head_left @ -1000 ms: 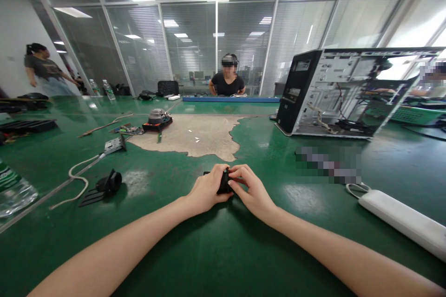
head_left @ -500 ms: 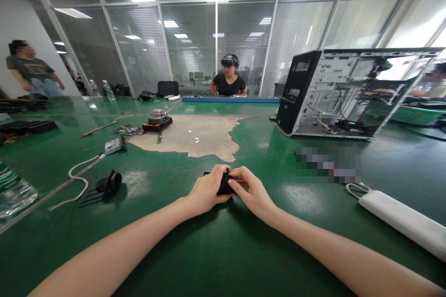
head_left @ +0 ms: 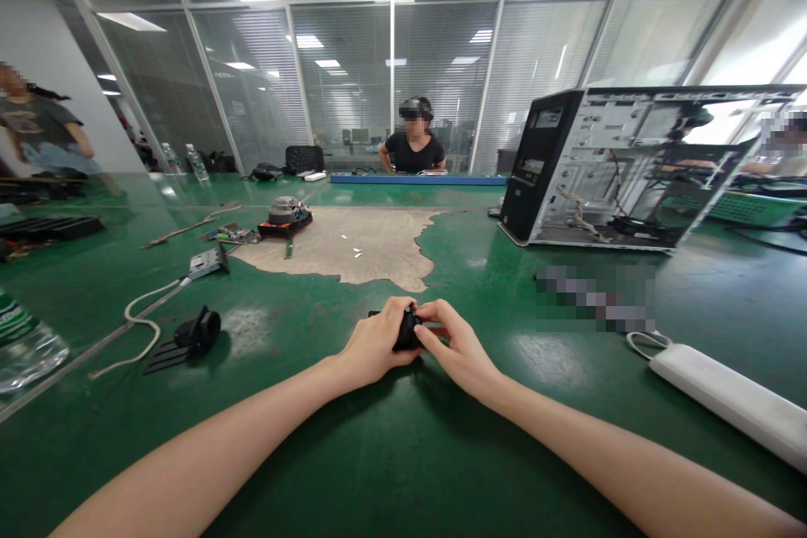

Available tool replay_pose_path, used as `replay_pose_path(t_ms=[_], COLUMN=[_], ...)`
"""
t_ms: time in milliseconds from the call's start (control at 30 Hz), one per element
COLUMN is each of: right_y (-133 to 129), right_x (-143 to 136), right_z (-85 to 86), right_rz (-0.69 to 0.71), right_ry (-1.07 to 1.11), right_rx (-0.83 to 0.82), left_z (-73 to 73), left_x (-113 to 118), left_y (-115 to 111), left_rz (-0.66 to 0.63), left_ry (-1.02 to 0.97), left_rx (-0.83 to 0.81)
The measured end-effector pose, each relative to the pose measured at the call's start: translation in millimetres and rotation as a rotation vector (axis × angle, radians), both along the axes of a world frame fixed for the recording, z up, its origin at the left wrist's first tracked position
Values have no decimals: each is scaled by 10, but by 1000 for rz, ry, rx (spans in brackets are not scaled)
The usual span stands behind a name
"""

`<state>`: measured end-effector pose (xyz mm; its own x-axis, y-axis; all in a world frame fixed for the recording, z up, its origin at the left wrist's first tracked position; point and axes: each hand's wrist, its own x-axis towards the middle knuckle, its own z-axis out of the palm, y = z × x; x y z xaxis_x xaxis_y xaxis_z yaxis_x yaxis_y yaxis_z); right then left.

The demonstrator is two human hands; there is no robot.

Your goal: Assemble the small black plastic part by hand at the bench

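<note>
A small black object (head_left: 407,334), its kind hard to make out, is held between my two hands just above the green tabletop (head_left: 403,454). My left hand (head_left: 377,342) is wrapped round its left side and covers much of it. From the right, my right hand (head_left: 455,345) pinches at its edge with thumb and forefinger. To the left of my left forearm lies a black plastic part (head_left: 197,332) with a round ring and flat prongs. A metal bracket (head_left: 207,262) rests behind it, beside a pale cord (head_left: 151,334).
An opened computer case (head_left: 548,176) stands at the right rear. A white power strip (head_left: 725,399) lies at right front, a plastic bottle (head_left: 29,345) at far left. Behind a bare torn patch (head_left: 378,244), a person (head_left: 413,151) sits opposite; another (head_left: 44,134) stands at left.
My hands and the black object hold almost the same pose. The person at the far left has shifted further left and turned; the seated person's head has turned slightly.
</note>
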<state>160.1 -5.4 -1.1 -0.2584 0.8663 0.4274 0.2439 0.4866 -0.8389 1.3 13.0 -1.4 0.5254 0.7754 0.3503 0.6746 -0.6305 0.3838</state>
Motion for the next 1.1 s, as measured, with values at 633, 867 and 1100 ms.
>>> replay_pose_path(t_ms=[633,867,1100], right_y=[36,34,-1], right_x=[-4,-7,0], right_z=[-3,-4,8], right_rz=[5,54,-18], right_ry=[16,37,-18], right_rx=[-51,-184,-20], left_z=[-11,-14,-6], left_x=[-2,2,0], left_y=[7,20,1], left_rz=[5,23,6], left_ry=[-11,15,8], left_rx=[-7,-4,-1])
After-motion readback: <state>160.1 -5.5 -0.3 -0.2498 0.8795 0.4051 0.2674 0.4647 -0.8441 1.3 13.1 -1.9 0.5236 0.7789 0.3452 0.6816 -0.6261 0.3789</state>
